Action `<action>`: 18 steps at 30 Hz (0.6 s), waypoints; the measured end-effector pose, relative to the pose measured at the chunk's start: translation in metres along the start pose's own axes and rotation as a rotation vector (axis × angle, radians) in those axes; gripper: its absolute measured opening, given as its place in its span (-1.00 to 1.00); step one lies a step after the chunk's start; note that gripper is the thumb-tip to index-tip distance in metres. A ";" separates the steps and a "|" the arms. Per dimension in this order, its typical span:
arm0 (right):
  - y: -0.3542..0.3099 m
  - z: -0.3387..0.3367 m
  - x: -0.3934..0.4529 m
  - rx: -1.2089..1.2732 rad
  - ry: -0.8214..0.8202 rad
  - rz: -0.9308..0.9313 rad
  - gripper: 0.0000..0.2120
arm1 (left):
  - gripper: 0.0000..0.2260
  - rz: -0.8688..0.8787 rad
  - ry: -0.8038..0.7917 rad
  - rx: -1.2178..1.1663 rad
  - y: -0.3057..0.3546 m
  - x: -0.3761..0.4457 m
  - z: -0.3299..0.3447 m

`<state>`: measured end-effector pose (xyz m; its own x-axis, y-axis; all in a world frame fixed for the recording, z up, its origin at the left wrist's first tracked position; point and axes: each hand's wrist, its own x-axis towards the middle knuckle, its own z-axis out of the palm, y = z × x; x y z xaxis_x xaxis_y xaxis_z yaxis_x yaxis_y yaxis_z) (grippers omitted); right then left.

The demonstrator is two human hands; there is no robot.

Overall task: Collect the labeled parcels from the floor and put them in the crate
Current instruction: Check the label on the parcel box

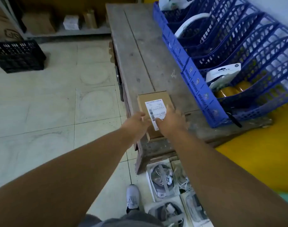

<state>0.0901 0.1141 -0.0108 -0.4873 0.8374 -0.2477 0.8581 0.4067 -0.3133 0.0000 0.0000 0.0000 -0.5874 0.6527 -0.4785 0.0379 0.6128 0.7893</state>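
Note:
A brown cardboard parcel with a white barcode label on top lies on the near end of a wooden bench. My left hand grips the parcel's near left edge. My right hand lies over its right side, thumb on the label and fingers curled over the right edge. The parcel rests flat on the bench. A black plastic crate stands on the tiled floor at the far left, well away from both hands.
Blue plastic file racks line the bench's right side, holding tape rolls and packets. Bagged cables lie on the floor under the bench's near end, beside my shoe. Shelves with boxes stand at the back.

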 end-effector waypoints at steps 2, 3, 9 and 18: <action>0.001 0.004 0.008 0.030 -0.021 0.056 -0.30 | -0.66 -0.022 0.041 -0.005 0.007 0.010 0.008; 0.001 0.007 0.009 0.039 -0.018 0.065 -0.31 | -0.70 -0.023 0.078 -0.044 0.008 0.014 0.011; -0.029 -0.001 0.018 0.214 0.130 0.062 -0.27 | -0.67 -0.334 0.368 -0.506 0.019 0.027 -0.017; -0.217 0.007 0.002 0.736 -0.071 -0.246 -0.64 | -0.66 -0.161 0.700 -0.514 -0.020 -0.009 -0.192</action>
<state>-0.0981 0.0256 0.0506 -0.6806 0.7186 -0.1425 0.4080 0.2103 -0.8884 -0.1511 -0.1032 0.0627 -0.9209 0.0500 -0.3865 -0.3574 0.2873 0.8887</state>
